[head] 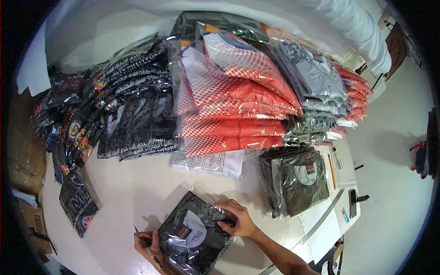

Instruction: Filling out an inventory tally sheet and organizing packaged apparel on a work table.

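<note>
A folded black patterned shirt in a clear plastic bag (pixel 215 249) lies tilted near the table's front edge, its white inner collar bearing handwriting. My right hand (pixel 239 220) grips its upper right side, thumb on top of the plastic. At its left edge, my left hand (pixel 149 245) pinches the bag between finger and thumb and also holds a slim pen (pixel 154 257). Right of the shirt stands a pile of bagged olive-green shirts (pixel 306 192). Beyond it rises a tall stack of bagged red and white shirts (pixel 233 106).
Bagged black shirts (pixel 141 127) heap at the left, with one bagged black garment (pixel 77 206) nearer. Bagged grey shirts (pixel 319 75) are stacked at back right. A metal ruler (pixel 321 220), paper (pixel 323 237), a yellow pencil (pixel 331 172) and a phone (pixel 352 203) lie along the right edge.
</note>
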`<action>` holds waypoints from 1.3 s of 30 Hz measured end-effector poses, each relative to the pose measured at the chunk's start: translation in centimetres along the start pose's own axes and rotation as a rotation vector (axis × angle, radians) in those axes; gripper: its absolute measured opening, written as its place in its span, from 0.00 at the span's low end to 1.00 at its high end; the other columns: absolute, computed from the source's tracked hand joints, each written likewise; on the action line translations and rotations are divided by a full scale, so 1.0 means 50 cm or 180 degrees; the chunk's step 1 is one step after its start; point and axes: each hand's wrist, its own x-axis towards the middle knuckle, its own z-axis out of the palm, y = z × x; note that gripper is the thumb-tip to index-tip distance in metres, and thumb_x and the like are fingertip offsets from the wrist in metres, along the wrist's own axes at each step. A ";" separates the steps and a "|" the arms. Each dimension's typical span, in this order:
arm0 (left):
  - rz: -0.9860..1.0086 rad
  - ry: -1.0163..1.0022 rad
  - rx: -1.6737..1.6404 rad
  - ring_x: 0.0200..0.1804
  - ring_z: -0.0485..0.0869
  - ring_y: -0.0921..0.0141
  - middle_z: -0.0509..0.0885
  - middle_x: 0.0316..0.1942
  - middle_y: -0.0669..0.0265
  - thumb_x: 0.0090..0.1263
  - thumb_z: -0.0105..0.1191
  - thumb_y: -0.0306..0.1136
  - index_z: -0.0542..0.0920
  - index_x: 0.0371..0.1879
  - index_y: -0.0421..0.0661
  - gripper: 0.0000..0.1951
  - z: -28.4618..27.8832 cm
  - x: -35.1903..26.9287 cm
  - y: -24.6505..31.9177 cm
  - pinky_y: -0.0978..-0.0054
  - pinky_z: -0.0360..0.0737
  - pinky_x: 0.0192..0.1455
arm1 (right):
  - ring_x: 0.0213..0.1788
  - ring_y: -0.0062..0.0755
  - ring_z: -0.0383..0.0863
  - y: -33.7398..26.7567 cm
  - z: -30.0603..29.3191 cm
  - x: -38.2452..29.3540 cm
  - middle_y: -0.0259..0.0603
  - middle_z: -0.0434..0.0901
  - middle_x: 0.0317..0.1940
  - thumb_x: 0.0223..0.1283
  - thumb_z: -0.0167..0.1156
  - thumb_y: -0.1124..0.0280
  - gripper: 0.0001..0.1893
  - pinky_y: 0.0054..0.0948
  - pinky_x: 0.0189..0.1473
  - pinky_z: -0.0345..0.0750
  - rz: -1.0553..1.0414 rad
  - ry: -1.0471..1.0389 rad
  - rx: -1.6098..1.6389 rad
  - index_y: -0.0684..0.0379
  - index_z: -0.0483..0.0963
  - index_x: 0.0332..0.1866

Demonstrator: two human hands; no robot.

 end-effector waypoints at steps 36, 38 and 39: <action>0.0489 -0.0314 -0.0030 0.25 0.68 0.80 0.74 0.21 0.71 0.58 0.64 0.22 0.69 0.24 0.43 0.13 0.037 0.048 -0.015 0.83 0.67 0.30 | 0.51 0.44 0.79 0.000 -0.001 -0.008 0.50 0.78 0.50 0.44 0.65 0.80 0.26 0.32 0.54 0.74 0.0056 0.0389 0.0119 0.62 0.72 0.54; 0.0487 -0.0373 -0.0164 0.25 0.68 0.80 0.74 0.21 0.71 0.58 0.65 0.22 0.70 0.24 0.43 0.13 0.037 0.061 -0.021 0.83 0.67 0.30 | 0.51 0.44 0.79 0.011 0.010 -0.038 0.50 0.78 0.50 0.45 0.65 0.80 0.25 0.32 0.54 0.74 0.0141 0.0594 0.0042 0.62 0.72 0.54; 0.0495 -0.0418 -0.0203 0.24 0.69 0.80 0.76 0.20 0.70 0.55 0.66 0.22 0.71 0.25 0.42 0.13 0.037 0.059 -0.021 0.83 0.68 0.29 | 0.51 0.44 0.79 0.004 0.007 -0.053 0.49 0.78 0.50 0.46 0.64 0.79 0.25 0.31 0.54 0.74 0.0249 0.0738 -0.0004 0.62 0.72 0.54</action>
